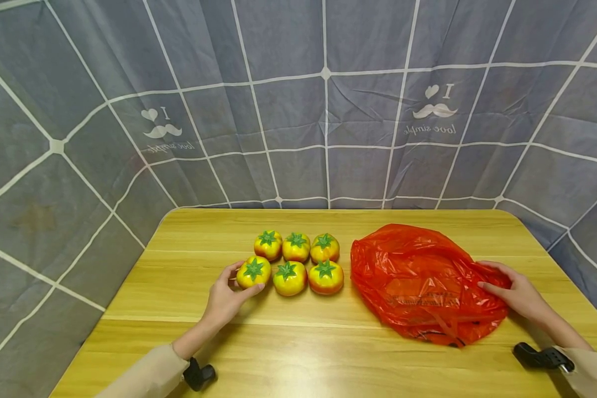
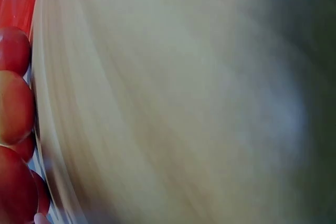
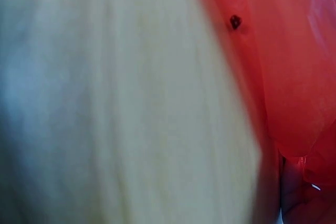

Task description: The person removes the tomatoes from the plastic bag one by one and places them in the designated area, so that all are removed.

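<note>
My left hand (image 1: 227,298) grips the front-left tomato (image 1: 254,272), its thumb on the near side and its fingers round the left side. This tomato is glossy yellow and red with a green star-shaped top. Beside it in the front row are the middle tomato (image 1: 290,278) and the right tomato (image 1: 325,277). A back row of three similar tomatoes (image 1: 296,247) stands just behind. On the right lies a crumpled red plastic bag (image 1: 418,276), also large in the right wrist view (image 3: 299,66). My right hand (image 1: 514,290) pinches its right edge between thumb and fingers.
Everything sits on a light wooden table (image 1: 298,342) with rounded far corners. A grey curtain (image 1: 288,121) with white lines hangs behind and along the sides. Black straps (image 1: 542,356) with devices are on both wrists.
</note>
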A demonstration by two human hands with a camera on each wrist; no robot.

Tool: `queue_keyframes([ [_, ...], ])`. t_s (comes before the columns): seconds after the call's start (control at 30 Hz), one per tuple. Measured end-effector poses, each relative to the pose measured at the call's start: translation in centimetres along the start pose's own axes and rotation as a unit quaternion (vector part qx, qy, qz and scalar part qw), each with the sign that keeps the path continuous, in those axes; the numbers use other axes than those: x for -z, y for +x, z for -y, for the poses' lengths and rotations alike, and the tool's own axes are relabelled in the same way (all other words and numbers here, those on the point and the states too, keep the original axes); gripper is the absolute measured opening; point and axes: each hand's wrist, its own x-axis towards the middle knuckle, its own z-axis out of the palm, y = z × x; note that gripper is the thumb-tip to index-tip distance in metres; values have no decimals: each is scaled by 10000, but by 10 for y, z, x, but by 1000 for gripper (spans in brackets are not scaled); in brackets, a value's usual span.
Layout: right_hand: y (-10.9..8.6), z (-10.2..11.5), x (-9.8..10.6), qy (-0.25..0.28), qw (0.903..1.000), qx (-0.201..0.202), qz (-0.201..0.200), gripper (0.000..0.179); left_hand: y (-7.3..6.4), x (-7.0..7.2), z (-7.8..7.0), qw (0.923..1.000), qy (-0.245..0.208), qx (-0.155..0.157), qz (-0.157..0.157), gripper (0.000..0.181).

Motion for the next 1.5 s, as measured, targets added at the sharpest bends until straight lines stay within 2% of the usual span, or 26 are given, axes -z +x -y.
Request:
queue_keyframes([
  [0.43,-1,0,0,-21,10000,-58,23,42,6,0,7,9997,21,119,226,72],
  [0.67,-1,0,0,-175,9998,-21,1,42,5,0,5,9996,-1,156,250,71],
  [1.07,-1,2,0,37,10000,3,24,42,6,2,1,9989,113,174,422,72],
  [1.5,-1,2,0,6,10000,-39,50,42,8,0,5,9990,73,190,409,71],
])
